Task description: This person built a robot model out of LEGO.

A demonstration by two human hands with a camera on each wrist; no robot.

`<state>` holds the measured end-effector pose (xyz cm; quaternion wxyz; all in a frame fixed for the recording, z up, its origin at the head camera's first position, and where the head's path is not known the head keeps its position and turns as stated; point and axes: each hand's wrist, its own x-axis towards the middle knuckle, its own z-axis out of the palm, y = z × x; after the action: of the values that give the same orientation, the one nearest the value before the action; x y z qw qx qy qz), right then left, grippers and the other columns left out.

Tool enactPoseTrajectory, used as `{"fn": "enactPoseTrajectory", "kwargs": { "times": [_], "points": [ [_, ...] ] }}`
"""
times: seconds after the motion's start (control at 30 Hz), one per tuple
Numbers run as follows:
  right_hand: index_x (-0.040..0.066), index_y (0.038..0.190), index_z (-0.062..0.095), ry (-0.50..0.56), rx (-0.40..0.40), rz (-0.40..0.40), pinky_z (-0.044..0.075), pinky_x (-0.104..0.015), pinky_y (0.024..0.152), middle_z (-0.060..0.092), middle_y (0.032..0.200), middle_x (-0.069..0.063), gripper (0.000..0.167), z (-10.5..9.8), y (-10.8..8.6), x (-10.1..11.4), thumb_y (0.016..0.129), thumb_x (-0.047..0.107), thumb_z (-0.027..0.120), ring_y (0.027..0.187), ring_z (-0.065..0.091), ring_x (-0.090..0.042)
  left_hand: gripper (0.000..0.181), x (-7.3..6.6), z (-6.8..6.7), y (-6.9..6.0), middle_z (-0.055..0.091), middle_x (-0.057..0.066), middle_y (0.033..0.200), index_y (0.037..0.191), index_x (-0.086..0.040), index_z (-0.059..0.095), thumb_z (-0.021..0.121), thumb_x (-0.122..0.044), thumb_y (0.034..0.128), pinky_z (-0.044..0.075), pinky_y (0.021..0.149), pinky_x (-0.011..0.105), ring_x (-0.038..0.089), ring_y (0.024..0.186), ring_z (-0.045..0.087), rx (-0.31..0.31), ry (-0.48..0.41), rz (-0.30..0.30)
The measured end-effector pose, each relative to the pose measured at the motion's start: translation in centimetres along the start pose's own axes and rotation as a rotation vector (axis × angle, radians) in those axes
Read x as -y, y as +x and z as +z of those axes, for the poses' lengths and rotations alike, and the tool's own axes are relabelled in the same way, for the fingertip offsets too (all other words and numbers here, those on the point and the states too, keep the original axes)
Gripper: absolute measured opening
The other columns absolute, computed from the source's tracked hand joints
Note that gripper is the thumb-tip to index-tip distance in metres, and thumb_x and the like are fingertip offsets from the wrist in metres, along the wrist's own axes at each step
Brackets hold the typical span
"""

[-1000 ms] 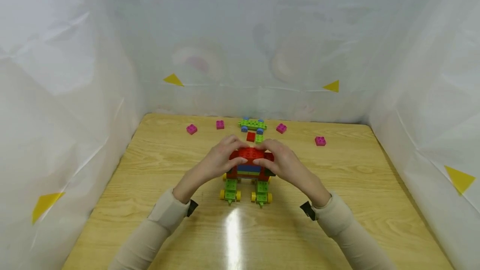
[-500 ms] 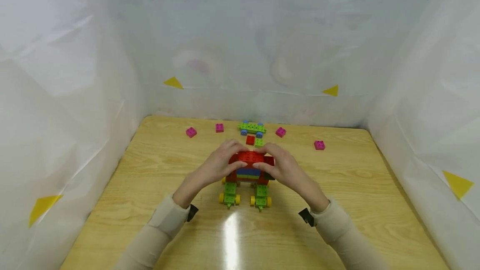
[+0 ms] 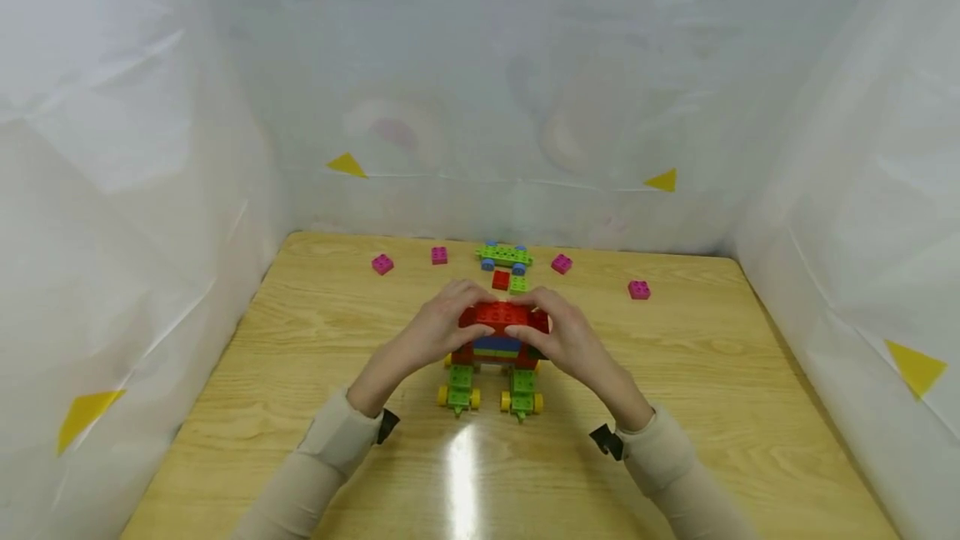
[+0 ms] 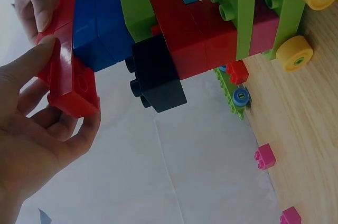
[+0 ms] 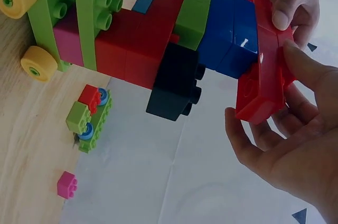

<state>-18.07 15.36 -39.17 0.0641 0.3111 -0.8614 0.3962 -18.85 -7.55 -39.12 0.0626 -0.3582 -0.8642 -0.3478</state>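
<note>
Centred on the table stands a tall build of toy bricks. Its top layer is red bricks (image 3: 498, 313), which lie against a stack of blue bricks (image 4: 100, 28); whether they are fully pressed down I cannot tell. My left hand (image 3: 441, 325) pinches the left end of this red layer, thumb on the near side and fingers behind. At the right end my right hand (image 3: 564, 330) grips it the same way. Below come green and red bricks, and a black brick (image 5: 177, 84) juts out at the side. Green wheeled bases (image 3: 460, 390) with yellow wheels carry the build.
Behind the build sit a green car base (image 3: 504, 256) with blue wheels, a loose red brick (image 3: 501, 280) and a light green brick (image 3: 518, 284). Several pink bricks (image 3: 382, 264) are spread along the back of the wooden table (image 3: 322, 307). White sheeting (image 3: 480, 107) encloses three sides.
The head view has tilted slightly, so everything sits a little lower than a second ago. Both hands keep their hold on the red bricks; the build has not visibly changed.
</note>
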Motion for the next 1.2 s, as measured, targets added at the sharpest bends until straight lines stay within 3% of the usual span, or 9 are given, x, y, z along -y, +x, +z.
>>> {"fn": "enactPoseTrajectory", "kwargs": {
  "times": [0.47, 0.97, 1.2],
  "points": [
    [0.011, 0.119, 0.062, 0.033, -0.004, 0.06, 0.049, -0.029, 0.07, 0.063, 0.109, 0.0, 0.036, 0.29, -0.1, 0.2, 0.087, 0.024, 0.072, 0.085, 0.053, -0.014, 0.033, -0.32, -0.35, -0.25, 0.058, 0.005, 0.112, 0.118, -0.006, 0.061, 0.071, -0.017, 0.0882, 0.05, 0.081, 0.032, 0.018, 0.098, 0.051, 0.001, -0.03, -0.013],
    [0.011, 0.12, 0.062, 0.049, -0.015, 0.038, 0.048, -0.031, 0.069, 0.063, 0.108, 0.0, 0.037, 0.64, -0.17, 0.35, 0.087, 0.023, 0.072, 0.083, 0.053, -0.013, 0.033, -0.24, -0.65, -0.73, 0.058, 0.004, 0.112, 0.119, -0.007, 0.06, 0.069, -0.02, 0.0897, 0.05, 0.081, 0.031, 0.016, 0.098, 0.05, 0.014, -0.029, -0.016],
    [0.013, 0.119, 0.063, 0.058, -0.002, 0.028, 0.049, -0.033, 0.07, 0.062, 0.105, 0.003, 0.035, 0.51, -0.37, 0.46, 0.087, 0.024, 0.073, 0.083, 0.053, -0.012, 0.033, -0.46, -0.71, -0.97, 0.058, 0.005, 0.109, 0.117, -0.006, 0.061, 0.071, -0.018, 0.0882, 0.049, 0.082, 0.033, 0.018, 0.097, 0.051, 0.008, -0.033, 0.01]
  ]
}}
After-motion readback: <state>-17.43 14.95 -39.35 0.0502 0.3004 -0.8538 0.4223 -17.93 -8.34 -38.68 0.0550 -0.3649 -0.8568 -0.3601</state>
